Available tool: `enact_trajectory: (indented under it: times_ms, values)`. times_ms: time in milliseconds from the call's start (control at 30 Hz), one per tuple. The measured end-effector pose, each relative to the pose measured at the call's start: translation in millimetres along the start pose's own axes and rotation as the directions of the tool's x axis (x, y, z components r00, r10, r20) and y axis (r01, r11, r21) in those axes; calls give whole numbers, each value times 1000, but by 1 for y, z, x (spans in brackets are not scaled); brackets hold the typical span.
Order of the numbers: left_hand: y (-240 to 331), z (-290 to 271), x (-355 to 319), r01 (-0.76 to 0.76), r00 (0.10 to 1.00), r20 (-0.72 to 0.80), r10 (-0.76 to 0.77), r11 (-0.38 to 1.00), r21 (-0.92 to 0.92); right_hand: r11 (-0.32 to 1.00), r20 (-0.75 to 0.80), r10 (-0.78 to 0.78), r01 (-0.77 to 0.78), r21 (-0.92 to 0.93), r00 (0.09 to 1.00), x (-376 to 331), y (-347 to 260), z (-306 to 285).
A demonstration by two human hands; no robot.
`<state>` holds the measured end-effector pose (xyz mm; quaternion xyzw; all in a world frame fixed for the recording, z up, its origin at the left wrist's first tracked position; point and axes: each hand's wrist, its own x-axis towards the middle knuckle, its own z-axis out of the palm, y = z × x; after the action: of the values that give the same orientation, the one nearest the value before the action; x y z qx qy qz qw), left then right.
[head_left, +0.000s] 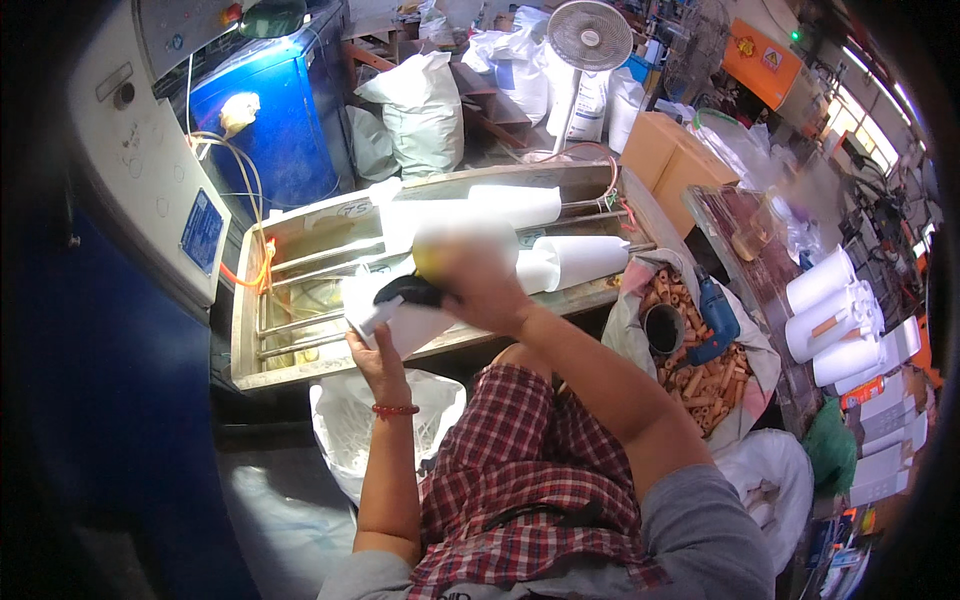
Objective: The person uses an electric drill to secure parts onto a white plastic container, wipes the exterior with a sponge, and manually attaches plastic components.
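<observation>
My left hand (380, 362), a red bead bracelet at its wrist, grips the near-left edge of a white plastic piece (415, 330) over the near side of a long trough (242, 350). The fingers of my right hand (490, 290) are closed round a dark tool with a black curved part (408, 291), set against the top of the white piece. Motion smears this hand and a yellow patch by it, so the tool's kind is unclear. Beyond, white plastic cylinders (580, 262) lie on metal rods (330, 262) across the trough.
A white sack (325, 420) holding thin white scraps stands below the trough. To the right, an open sack holds short tan tubes (705, 400) and a blue power drill (715, 310). More white cylinders (825, 330) stand at the far right. A machine (150, 180) borders the left.
</observation>
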<state>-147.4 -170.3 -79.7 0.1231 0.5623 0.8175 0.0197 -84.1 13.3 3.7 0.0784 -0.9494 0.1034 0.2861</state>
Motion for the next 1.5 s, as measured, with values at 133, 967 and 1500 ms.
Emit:
enact_trajectory:
  times_ms: [133, 967, 1500]
  values:
    - [20, 8, -9, -55, 998, -11, 55, 997, -56, 946, -184, 318, -324, -1, 930, -13, 53, -17]
    - [8, -56, -30, 785, 581, 557, -593, 588, -194, 928, 140, -265, 292, -230, 954, -184, -18, -155]
    - [38, -24, -118, 473, 613, 469, -636, 771, 427, 353, 71, 919, -728, -588, 388, -446, -57, -256]
